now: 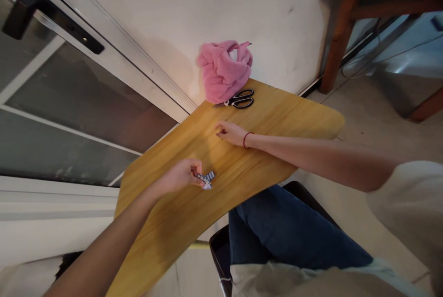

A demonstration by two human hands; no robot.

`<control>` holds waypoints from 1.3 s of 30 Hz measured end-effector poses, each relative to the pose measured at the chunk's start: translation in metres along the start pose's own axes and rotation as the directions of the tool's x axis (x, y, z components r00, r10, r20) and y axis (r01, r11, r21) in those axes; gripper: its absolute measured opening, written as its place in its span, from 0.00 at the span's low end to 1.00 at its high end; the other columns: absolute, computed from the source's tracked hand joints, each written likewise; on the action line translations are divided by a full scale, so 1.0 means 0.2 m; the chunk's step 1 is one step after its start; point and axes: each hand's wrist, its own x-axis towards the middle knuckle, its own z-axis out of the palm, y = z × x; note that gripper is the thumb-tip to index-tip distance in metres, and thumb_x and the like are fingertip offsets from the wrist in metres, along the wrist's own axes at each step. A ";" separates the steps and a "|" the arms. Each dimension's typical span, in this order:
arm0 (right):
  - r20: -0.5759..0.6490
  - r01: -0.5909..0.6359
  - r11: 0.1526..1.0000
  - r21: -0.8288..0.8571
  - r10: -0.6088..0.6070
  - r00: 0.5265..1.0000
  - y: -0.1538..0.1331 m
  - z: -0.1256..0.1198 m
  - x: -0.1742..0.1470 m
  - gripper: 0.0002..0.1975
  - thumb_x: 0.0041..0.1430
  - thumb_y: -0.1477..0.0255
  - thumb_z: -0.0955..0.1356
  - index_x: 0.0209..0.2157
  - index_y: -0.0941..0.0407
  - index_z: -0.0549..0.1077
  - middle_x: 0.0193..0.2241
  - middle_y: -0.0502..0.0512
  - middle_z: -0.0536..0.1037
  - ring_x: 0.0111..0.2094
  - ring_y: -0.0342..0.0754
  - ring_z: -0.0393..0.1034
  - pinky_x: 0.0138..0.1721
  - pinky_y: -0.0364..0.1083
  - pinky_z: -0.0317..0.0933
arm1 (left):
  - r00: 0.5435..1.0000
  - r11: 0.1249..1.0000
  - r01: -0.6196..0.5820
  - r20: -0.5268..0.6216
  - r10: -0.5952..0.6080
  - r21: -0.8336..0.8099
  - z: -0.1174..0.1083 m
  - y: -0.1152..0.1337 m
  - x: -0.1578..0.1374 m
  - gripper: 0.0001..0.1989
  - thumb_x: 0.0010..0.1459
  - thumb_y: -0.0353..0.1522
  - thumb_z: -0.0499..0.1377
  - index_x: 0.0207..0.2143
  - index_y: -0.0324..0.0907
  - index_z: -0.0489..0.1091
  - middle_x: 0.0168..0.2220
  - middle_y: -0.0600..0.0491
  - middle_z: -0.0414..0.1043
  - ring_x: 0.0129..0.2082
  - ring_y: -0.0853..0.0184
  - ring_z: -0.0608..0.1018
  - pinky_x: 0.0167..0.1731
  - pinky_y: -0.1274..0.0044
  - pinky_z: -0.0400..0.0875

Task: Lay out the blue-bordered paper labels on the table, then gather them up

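Note:
My left hand [183,175] is closed, pinching a small blue-and-white patterned piece [208,179], maybe cloth or ribbon, just over the wooden table [166,223]. Part of that piece sticks out past the fingertips, and the rest is hidden in the grip. Farther up the table, my right hand [232,133] has its fingers curled together, with a red cord bracelet at the wrist. Whatever those fingers hold, if anything, is too small to make out. The two hands are apart.
Black-handled scissors [242,99] lie at the table's far corner, against a bunched pink fleece bag or cloth [223,68]. A wall stands behind, with a framed glass door [79,103] on the left. Another wooden table [341,38] is at the upper right.

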 end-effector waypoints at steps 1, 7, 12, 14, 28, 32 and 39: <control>0.003 0.000 1.000 0.001 0.000 1.000 0.00 0.00 0.00 0.10 0.59 0.76 0.64 0.44 0.60 0.67 0.27 0.49 0.70 0.28 0.40 0.63 0.32 0.39 0.55 | 1.000 0.999 -0.023 0.012 0.023 0.029 0.01 -0.02 -0.02 0.09 0.46 0.26 0.57 0.22 0.42 0.57 0.23 0.58 0.68 0.26 0.70 0.72 0.25 0.78 0.60; 0.017 0.001 1.000 0.001 -0.001 1.000 0.00 0.00 -0.01 0.10 0.59 0.76 0.64 0.43 0.60 0.68 0.27 0.50 0.71 0.28 0.41 0.63 0.33 0.40 0.56 | 0.930 0.753 -0.351 0.110 0.352 0.557 -0.02 0.05 -0.04 0.08 0.50 0.22 0.51 0.23 0.41 0.61 0.25 0.56 0.65 0.28 0.69 0.67 0.29 0.75 0.57; 0.026 -0.005 1.000 0.000 0.005 1.000 0.00 0.00 -0.01 0.10 0.59 0.76 0.64 0.43 0.60 0.68 0.26 0.49 0.71 0.26 0.40 0.61 0.30 0.40 0.54 | 0.898 0.642 -0.428 0.220 0.381 0.636 0.00 0.12 0.07 0.10 0.50 0.19 0.50 0.24 0.41 0.62 0.26 0.54 0.68 0.29 0.68 0.68 0.30 0.76 0.58; 0.026 -0.002 1.000 0.002 0.002 1.000 0.00 0.01 -0.01 0.10 0.59 0.76 0.64 0.44 0.60 0.68 0.26 0.49 0.70 0.26 0.40 0.61 0.29 0.40 0.54 | 0.897 0.662 -0.435 0.231 0.376 0.610 0.01 0.11 0.11 0.09 0.50 0.20 0.50 0.24 0.41 0.62 0.25 0.54 0.69 0.29 0.68 0.69 0.31 0.76 0.59; 0.020 0.010 1.000 0.022 -0.011 1.000 0.00 0.00 -0.01 0.09 0.58 0.77 0.64 0.43 0.60 0.68 0.25 0.48 0.69 0.27 0.40 0.60 0.31 0.40 0.53 | 0.877 0.745 -0.480 0.275 0.394 0.463 0.01 0.00 0.18 0.08 0.50 0.22 0.51 0.29 0.41 0.67 0.33 0.51 0.65 0.31 0.68 0.69 0.30 0.77 0.62; 0.025 0.018 1.000 0.025 -0.019 1.000 0.00 0.00 -0.01 0.09 0.58 0.77 0.64 0.42 0.60 0.68 0.24 0.47 0.67 0.26 0.40 0.60 0.31 0.40 0.53 | 0.860 0.747 -0.510 0.264 0.437 0.426 0.02 -0.02 0.19 0.07 0.49 0.22 0.51 0.28 0.41 0.65 0.34 0.51 0.65 0.33 0.69 0.69 0.32 0.77 0.63; 0.024 0.039 0.997 0.064 -0.041 0.999 0.02 0.00 0.00 0.07 0.58 0.77 0.64 0.39 0.60 0.68 0.23 0.47 0.67 0.26 0.40 0.61 0.31 0.41 0.54 | 0.884 0.765 -0.461 0.162 0.438 0.449 0.04 -0.05 0.14 0.10 0.51 0.22 0.50 0.33 0.43 0.65 0.32 0.53 0.67 0.33 0.67 0.69 0.35 0.75 0.62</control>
